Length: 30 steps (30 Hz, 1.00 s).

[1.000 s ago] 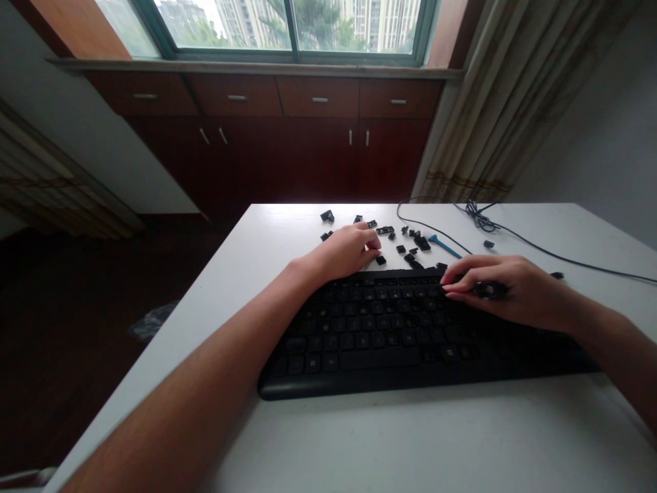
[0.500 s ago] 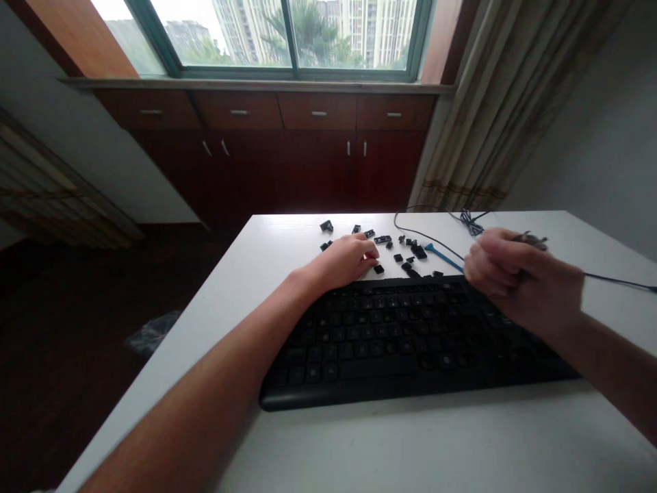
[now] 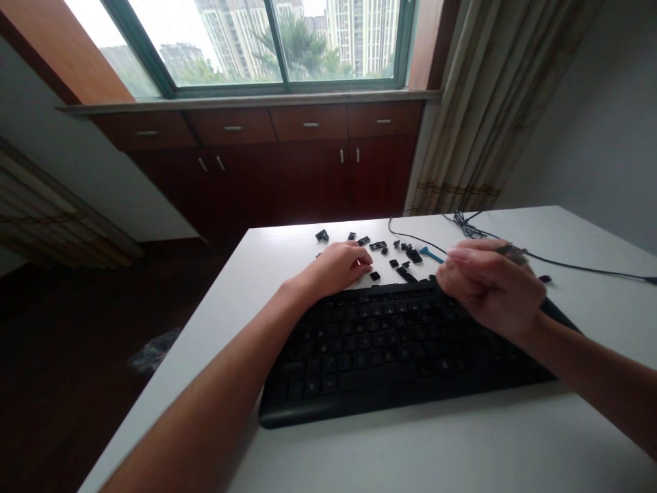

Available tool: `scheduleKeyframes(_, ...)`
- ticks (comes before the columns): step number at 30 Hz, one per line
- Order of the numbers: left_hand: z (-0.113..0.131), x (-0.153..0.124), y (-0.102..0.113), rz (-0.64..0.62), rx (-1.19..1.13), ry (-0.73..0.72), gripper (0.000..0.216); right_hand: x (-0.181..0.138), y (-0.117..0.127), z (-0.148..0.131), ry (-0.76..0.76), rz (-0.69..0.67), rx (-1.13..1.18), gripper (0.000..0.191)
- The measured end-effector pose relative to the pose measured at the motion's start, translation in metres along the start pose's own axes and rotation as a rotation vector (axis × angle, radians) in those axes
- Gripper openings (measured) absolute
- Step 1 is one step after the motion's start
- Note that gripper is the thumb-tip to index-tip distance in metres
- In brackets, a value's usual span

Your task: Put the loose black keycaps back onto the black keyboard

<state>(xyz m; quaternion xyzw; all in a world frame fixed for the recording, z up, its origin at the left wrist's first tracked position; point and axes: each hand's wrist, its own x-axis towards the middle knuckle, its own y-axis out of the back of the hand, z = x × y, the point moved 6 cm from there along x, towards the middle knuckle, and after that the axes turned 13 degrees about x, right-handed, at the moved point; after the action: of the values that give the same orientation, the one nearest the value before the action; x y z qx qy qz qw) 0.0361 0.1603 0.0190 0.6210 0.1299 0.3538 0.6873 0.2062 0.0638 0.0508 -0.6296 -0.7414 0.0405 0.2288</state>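
My left hand (image 3: 341,266) rests on the table against the far edge of a black keyboard (image 3: 369,380), its forearm crossing the keyboard's left end. Its fingers are loosely bent, the thumb a little apart, and nothing shows between them. Above the keyboard's far right part, my right hand (image 3: 487,284) is raised and closed in a fist. A frayed grey end of something (image 3: 513,253) sticks out behind the knuckles; the rest is hidden in the fist. Loose black keycaps (image 3: 378,245) lie scattered beyond the keyboard, one keycap (image 3: 375,276) just right of my left fingertips.
A blue tool (image 3: 432,255) with a flared end lies among the pieces, partly behind my right hand. A black cable (image 3: 580,263) crosses the white table (image 3: 606,329), its bundle (image 3: 465,222) near the far edge. A cabinet (image 3: 308,171) stands beyond.
My right hand has moved left over the keyboard, still closed, baring a dark piece on the table to its right. My left hand stays at the same spot; the view has tilted slightly.
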Motion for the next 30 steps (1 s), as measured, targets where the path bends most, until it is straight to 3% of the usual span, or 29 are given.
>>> scheduleKeyframes(3, -0.003, 0.0, 0.004, 0.019, -0.035, 0.047, 0.018, 0.0, -0.001, 0.009, -0.079, -0.047, -0.061, 0.048)
scheduleKeyframes(5, -0.007, 0.0, 0.005, 0.012, -0.185, 0.133, 0.022, 0.002, 0.0, 0.011, -0.097, -0.052, -0.069, 0.048)
scheduleKeyframes(10, -0.009, -0.002, -0.001, -0.144, -0.972, 0.366, 0.031, 0.016, 0.009, -0.009, -0.006, 0.027, -0.053, 0.048)
scheduleKeyframes(15, -0.007, -0.002, -0.002, -0.151, -1.473, 0.48, 0.017, 0.021, 0.021, -0.023, 0.169, 0.113, -0.552, 0.04)
scheduleKeyframes(18, -0.004, -0.002, 0.0, -0.139, -1.544, 0.495, 0.018, 0.018, 0.015, -0.018, 0.246, 0.045, -0.824, 0.017)
scheduleKeyframes(24, 0.003, -0.002, 0.004, -0.177, -1.535, 0.468, 0.017, 0.012, 0.002, -0.014, 0.35, -0.126, -0.967, 0.028)
scheduleKeyframes(27, 0.004, -0.002, 0.007, -0.175, -1.551, 0.436, 0.016, 0.016, 0.014, -0.024, 0.36, -0.113, -1.015, 0.021)
scheduleKeyframes(30, 0.002, -0.002, 0.011, -0.149, -1.55, 0.425, 0.014, 0.021, 0.039, -0.028, 0.222, -0.093, -1.088, 0.022)
